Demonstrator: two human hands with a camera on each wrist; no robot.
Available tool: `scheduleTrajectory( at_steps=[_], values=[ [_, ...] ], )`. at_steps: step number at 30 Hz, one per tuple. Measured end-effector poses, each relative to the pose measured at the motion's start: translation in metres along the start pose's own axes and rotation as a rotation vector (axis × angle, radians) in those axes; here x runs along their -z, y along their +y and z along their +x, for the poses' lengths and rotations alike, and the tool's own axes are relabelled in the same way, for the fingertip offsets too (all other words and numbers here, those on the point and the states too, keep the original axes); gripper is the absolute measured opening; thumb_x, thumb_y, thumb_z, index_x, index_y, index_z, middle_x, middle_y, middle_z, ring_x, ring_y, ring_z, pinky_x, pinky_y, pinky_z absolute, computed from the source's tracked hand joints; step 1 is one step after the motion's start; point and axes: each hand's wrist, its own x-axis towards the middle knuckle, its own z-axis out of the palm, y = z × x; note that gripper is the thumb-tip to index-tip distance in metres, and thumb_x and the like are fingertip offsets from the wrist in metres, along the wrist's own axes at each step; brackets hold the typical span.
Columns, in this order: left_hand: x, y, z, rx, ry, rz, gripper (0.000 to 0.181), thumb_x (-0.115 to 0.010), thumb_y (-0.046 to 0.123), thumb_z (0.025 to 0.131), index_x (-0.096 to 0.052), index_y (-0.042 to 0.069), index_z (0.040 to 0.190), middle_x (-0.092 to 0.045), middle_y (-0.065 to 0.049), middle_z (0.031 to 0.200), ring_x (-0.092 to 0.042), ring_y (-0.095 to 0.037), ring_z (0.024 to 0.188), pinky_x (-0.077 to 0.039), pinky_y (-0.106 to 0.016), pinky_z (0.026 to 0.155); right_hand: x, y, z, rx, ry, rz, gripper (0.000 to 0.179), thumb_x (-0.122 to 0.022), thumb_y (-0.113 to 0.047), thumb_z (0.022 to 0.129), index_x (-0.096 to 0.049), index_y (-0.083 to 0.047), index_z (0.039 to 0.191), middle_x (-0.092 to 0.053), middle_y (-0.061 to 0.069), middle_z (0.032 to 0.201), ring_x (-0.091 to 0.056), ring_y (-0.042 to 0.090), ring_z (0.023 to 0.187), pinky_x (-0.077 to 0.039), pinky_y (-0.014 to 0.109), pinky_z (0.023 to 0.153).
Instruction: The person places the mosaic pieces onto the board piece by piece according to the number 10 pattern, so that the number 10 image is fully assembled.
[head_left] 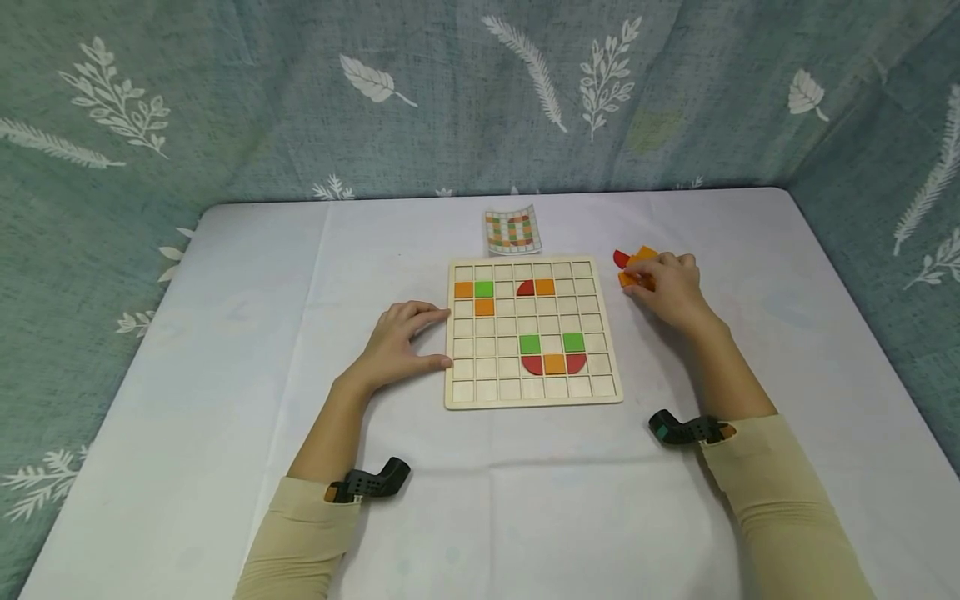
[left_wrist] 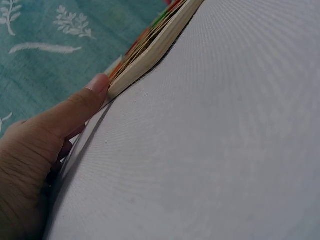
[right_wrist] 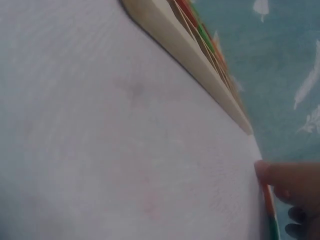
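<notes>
A square wooden grid board (head_left: 534,405) lies flat on the table, with orange, green and red tiles in several cells. My left hand (head_left: 405,340) touches its left edge with fingertips and thumb; the left wrist view shows the thumb (left_wrist: 97,87) against the board's corner. To the right of the board, my right hand (head_left: 671,292) pinches an orange square tile (head_left: 626,279) between thumb and fingers. A red tile (head_left: 621,259) and another orange tile (head_left: 645,252) lie beside it. The hand partly covers this loose group.
Behind the board lies a small, slightly curled card (head_left: 513,231) printed with a coloured grid pattern. White cloth covers the table (head_left: 480,517). A green-blue curtain (head_left: 450,108) with white leaves hangs at the back edge.
</notes>
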Motion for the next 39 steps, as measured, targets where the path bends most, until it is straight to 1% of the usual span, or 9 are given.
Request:
scheduleTrajectory(
  at_steps=[6, 10, 14, 16, 21, 26, 31, 35, 39],
  values=[
    [0.001, 0.0, 0.0, -0.003, 0.001, 0.009, 0.075, -0.079, 0.048, 0.07, -0.055, 0.018, 0.134, -0.05, -0.004, 0.129, -0.039, -0.025, 0.119, -0.028, -0.045, 0.099, -0.002, -0.001, -0.001, -0.018, -0.005, 0.01, 0.033, -0.07, -0.022, 0.086, -0.066, -0.001, 0.111, -0.048, 0.019, 0.094, -0.031, 0.038, 0.101, -0.024, 0.049, 0.081],
    [0.001, 0.001, 0.001, -0.001, -0.002, 0.007, 0.074, -0.079, 0.047, 0.07, -0.055, 0.018, 0.134, -0.05, -0.004, 0.129, -0.039, -0.025, 0.12, -0.028, -0.046, 0.099, -0.005, -0.002, -0.001, -0.022, -0.004, 0.003, 0.034, -0.07, -0.024, 0.086, -0.066, 0.0, 0.11, -0.051, 0.019, 0.098, -0.032, 0.037, 0.102, -0.026, 0.045, 0.078],
    [0.001, 0.0, 0.001, 0.004, -0.006, 0.006, 0.074, -0.079, 0.047, 0.071, -0.054, 0.018, 0.134, -0.05, -0.004, 0.129, -0.038, -0.025, 0.121, -0.027, -0.046, 0.101, -0.008, -0.006, -0.001, 0.005, 0.018, 0.004, 0.035, -0.069, -0.024, 0.087, -0.066, 0.003, 0.108, -0.053, 0.019, 0.097, -0.033, 0.036, 0.101, -0.027, 0.043, 0.076],
    [0.002, 0.0, 0.002, 0.004, -0.006, 0.005, 0.074, -0.079, 0.048, 0.07, -0.054, 0.018, 0.134, -0.049, -0.004, 0.13, -0.038, -0.025, 0.121, -0.027, -0.046, 0.101, -0.01, -0.01, 0.0, 0.019, 0.024, 0.028, 0.036, -0.069, -0.024, 0.087, -0.066, 0.004, 0.108, -0.054, 0.019, 0.095, -0.034, 0.036, 0.1, -0.027, 0.043, 0.077],
    [0.001, -0.001, 0.003, -0.002, 0.002, 0.004, 0.075, -0.079, 0.048, 0.07, -0.055, 0.018, 0.134, -0.05, -0.004, 0.129, -0.038, -0.025, 0.12, -0.027, -0.046, 0.1, -0.014, -0.026, 0.0, 0.07, 0.005, 0.082, 0.038, -0.07, -0.025, 0.086, -0.066, 0.005, 0.108, -0.056, 0.019, 0.099, -0.036, 0.035, 0.102, -0.028, 0.045, 0.083],
    [0.001, -0.002, 0.002, -0.003, -0.001, 0.007, 0.075, -0.079, 0.048, 0.07, -0.054, 0.018, 0.134, -0.05, -0.004, 0.129, -0.038, -0.025, 0.121, -0.028, -0.046, 0.101, -0.018, -0.043, 0.0, 0.126, 0.003, 0.08, 0.036, -0.072, -0.023, 0.084, -0.067, 0.005, 0.107, -0.059, 0.021, 0.099, -0.04, 0.035, 0.101, -0.028, 0.048, 0.087],
    [0.0, -0.002, 0.001, 0.007, -0.002, 0.009, 0.074, -0.079, 0.047, 0.071, -0.055, 0.018, 0.134, -0.05, -0.004, 0.129, -0.038, -0.025, 0.121, -0.028, -0.046, 0.1, -0.023, -0.063, -0.002, 0.178, 0.001, 0.058, 0.034, -0.072, -0.024, 0.084, -0.068, 0.003, 0.106, -0.06, 0.019, 0.095, -0.041, 0.033, 0.096, -0.029, 0.045, 0.084],
    [-0.001, -0.002, 0.0, 0.005, 0.002, 0.008, 0.074, -0.079, 0.047, 0.07, -0.055, 0.018, 0.134, -0.05, -0.004, 0.129, -0.038, -0.024, 0.119, -0.028, -0.045, 0.099, -0.03, -0.079, -0.005, 0.215, -0.013, 0.063, 0.036, -0.072, -0.027, 0.084, -0.069, 0.0, 0.107, -0.059, 0.015, 0.095, -0.04, 0.031, 0.096, -0.031, 0.042, 0.081],
    [-0.001, -0.002, 0.0, -0.003, 0.003, 0.008, 0.075, -0.079, 0.05, 0.07, -0.055, 0.018, 0.134, -0.05, -0.004, 0.129, -0.039, -0.025, 0.119, -0.028, -0.046, 0.099, -0.038, -0.09, -0.007, 0.287, -0.025, 0.065, 0.036, -0.073, -0.03, 0.083, -0.069, -0.002, 0.105, -0.06, 0.013, 0.095, -0.04, 0.029, 0.094, -0.03, 0.04, 0.081]
  ],
)
